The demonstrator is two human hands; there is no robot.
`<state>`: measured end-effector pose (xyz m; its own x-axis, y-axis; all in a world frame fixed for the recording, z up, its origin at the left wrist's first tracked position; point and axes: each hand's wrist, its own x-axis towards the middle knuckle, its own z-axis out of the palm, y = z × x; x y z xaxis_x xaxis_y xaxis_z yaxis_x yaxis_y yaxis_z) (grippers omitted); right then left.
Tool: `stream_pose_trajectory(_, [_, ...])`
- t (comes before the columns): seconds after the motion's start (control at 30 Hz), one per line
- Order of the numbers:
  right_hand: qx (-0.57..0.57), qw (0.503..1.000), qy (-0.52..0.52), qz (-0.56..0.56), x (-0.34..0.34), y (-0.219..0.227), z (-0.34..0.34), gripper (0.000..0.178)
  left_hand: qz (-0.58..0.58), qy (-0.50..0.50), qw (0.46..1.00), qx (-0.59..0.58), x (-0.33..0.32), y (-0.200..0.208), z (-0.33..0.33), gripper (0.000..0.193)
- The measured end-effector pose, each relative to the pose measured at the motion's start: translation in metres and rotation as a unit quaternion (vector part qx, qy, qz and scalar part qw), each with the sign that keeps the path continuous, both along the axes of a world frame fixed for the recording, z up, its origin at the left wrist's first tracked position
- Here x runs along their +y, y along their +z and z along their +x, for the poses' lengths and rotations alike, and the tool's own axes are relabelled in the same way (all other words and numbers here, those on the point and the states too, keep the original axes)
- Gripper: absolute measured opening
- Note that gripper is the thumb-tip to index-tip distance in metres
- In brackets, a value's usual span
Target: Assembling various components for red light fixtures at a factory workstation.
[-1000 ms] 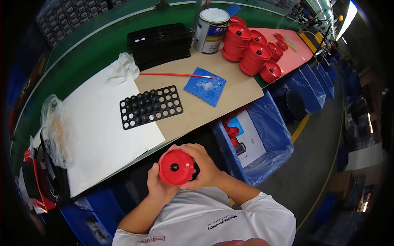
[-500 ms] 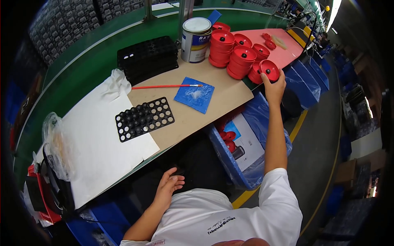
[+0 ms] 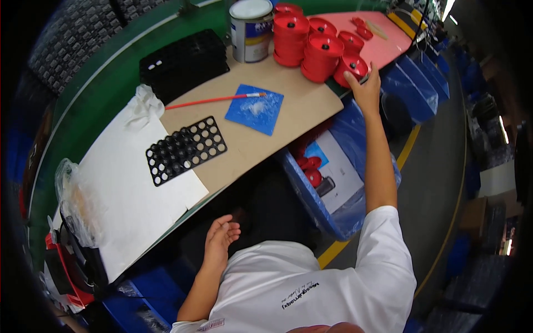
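Observation:
My right hand [image 3: 365, 91] is at the near right stack of red round dished parts with black centres. Thumb and forefinger are spread on either side of the top red part [image 3: 355, 66], which rests on that stack; the thumb tip touches its near edge. More stacks of red parts [image 3: 322, 55] stand just left of it. My left hand [image 3: 221, 238] hangs in front of my body below the table edge, empty, with fingers loosely bent and apart. On the table lies a black holed tray [image 3: 208, 145] with black round pieces in some holes.
A blue sheet [image 3: 266, 119] smeared white carries a red-handled brush [image 3: 205, 101]. Behind are a paint can [image 3: 251, 39] and stacked black trays [image 3: 183, 61]. A lined blue bin [image 3: 311, 202] stands below the table edge; crumpled plastic [image 3: 75, 200] lies at left.
The view has shifted, so the table sits higher. The tilted red part in my right hand is now down on the stack, with the fingers loosened. My left hand stays near my body.

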<state>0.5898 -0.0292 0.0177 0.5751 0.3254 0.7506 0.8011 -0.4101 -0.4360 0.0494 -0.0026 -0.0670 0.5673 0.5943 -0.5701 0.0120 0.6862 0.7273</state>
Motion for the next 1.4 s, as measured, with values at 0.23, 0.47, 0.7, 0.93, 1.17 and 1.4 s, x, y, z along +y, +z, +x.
stream_pose_trajectory(0.23, [0.012,0.999,-0.041,-0.004,-0.068,-0.14,-0.076,0.041,-0.004,0.016,1.0,0.009,0.004,-0.003,0.003,0.035])
stream_pose_trajectory(0.47, [0.341,0.591,0.258,-0.684,-0.162,-0.4,-0.092,0.036,-0.014,-0.06,0.996,0.064,-0.006,-0.011,0.005,0.032])
stream_pose_trajectory(0.7, [0.496,0.708,0.126,-0.486,-0.168,-0.448,-0.11,0.042,0.007,-0.033,0.997,0.065,-0.001,-0.011,0.002,0.031])
stream_pose_trajectory(0.93, [0.384,0.802,0.146,-0.434,-0.149,-0.191,-0.152,0.031,0.015,-0.051,0.997,0.051,-0.002,-0.012,-0.005,0.029])
stream_pose_trajectory(1.17, [0.421,0.856,0.099,-0.283,-0.133,-0.061,-0.193,0.032,0.212,-0.176,0.96,0.057,-0.012,-0.028,0.024,0.038])
stream_pose_trajectory(1.4, [0.439,0.852,0.134,-0.253,-0.123,-0.066,-0.212,0.032,0.646,-0.5,0.564,-0.119,-0.026,-0.101,0.084,0.047])
